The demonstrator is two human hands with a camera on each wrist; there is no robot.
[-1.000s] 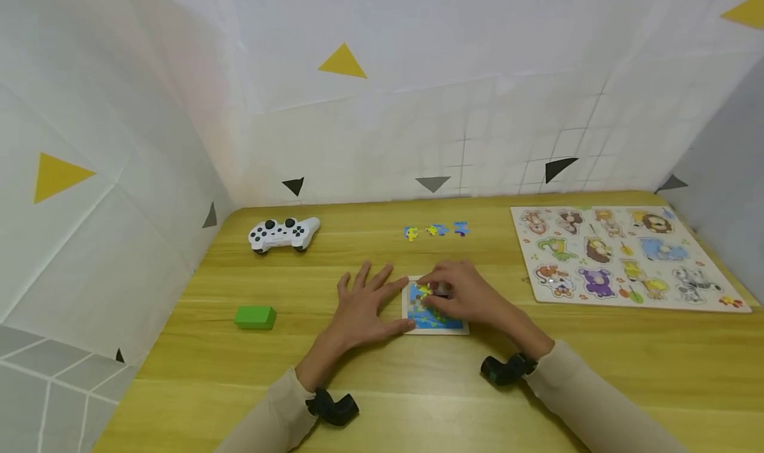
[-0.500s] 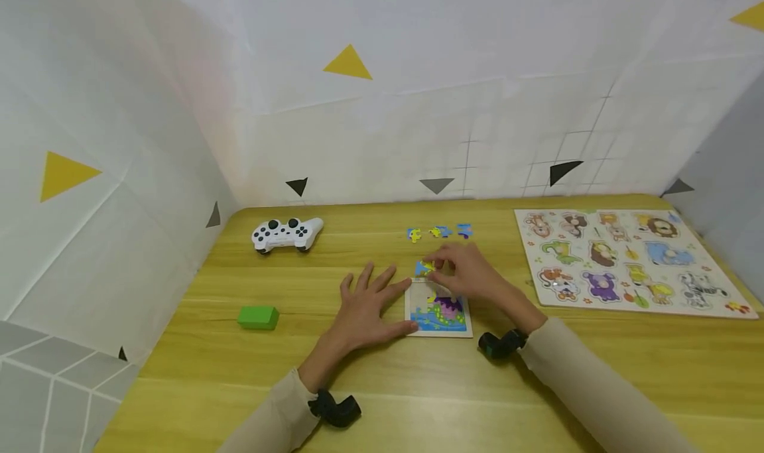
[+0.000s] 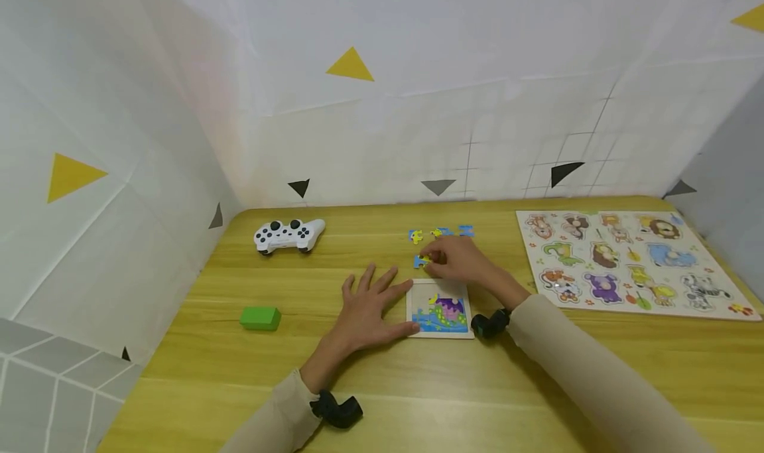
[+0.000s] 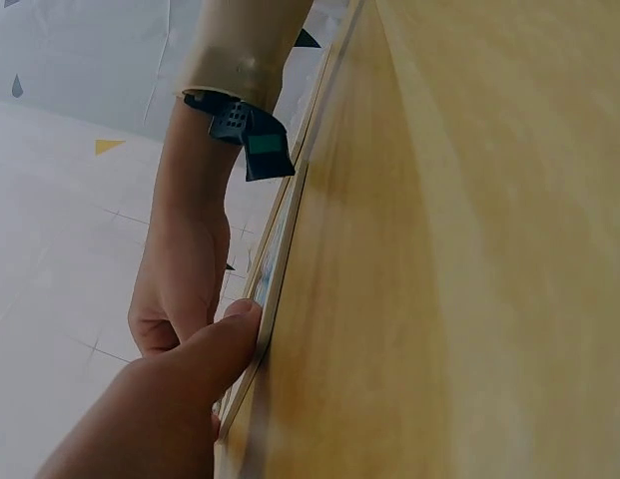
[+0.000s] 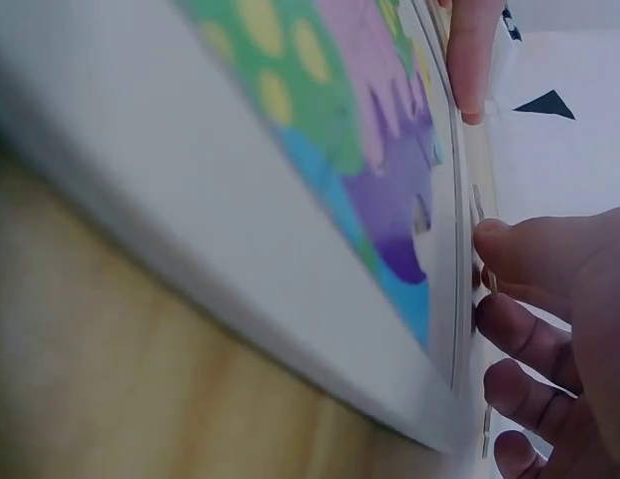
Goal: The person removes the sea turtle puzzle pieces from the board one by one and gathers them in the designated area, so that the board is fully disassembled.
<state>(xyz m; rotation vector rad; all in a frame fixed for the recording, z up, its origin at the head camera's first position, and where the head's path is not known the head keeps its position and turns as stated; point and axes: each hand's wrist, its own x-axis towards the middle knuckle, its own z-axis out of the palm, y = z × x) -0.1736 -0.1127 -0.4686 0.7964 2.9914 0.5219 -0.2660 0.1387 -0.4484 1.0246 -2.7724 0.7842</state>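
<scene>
The person's left hand (image 3: 367, 314) lies spread, thumb on the rim of a small wooden jigsaw tray (image 3: 442, 335) and index fingertip at its upper left corner. The right hand (image 3: 464, 260) pinches a blue-and-yellow jigsaw piece (image 3: 420, 261) just past the tray's far edge. Blue, purple, pink and green pieces fill the tray's lower part; bare wood shows above. More loose jigsaw pieces (image 3: 440, 232) lie in a row farther back. To the left are a green block (image 3: 260, 318) and a white gamepad (image 3: 288, 235), its button marks too small to read; to the right, an animal puzzle board (image 3: 706, 260). The wood-grain table (image 3: 418, 400) meets white sheeting (image 3: 406, 128) with yellow, grey and black triangles. A second ago the right hand was over the tray.
</scene>
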